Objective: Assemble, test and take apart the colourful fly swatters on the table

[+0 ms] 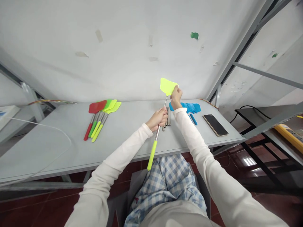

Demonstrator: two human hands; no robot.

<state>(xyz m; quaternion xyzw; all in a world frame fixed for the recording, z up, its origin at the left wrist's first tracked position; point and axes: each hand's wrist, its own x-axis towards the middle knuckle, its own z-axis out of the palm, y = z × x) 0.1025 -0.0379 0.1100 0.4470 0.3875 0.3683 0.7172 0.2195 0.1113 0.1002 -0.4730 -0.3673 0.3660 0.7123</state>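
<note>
A yellow-green fly swatter (152, 154) is held at a slant above the table's front, its handle pointing down toward my lap. My left hand (158, 119) is wrapped round its metal rod. At the top, my right hand (176, 97) pinches the right edge of the swatter's flat head. Behind and below my hands lie several short metal tubes (168, 116), partly covered by my left hand. Blue swatter heads (193, 107) rest just right of my right hand, with blue handle pieces (193, 119) in front of them.
On the left of the grey table (59, 138), several swatters in red (97, 107), green and yellow-green lie fanned together. A phone (215, 125) lies at the right. The white wall (132, 69) rises behind the table, and metal frame posts (236, 53) stand at the right.
</note>
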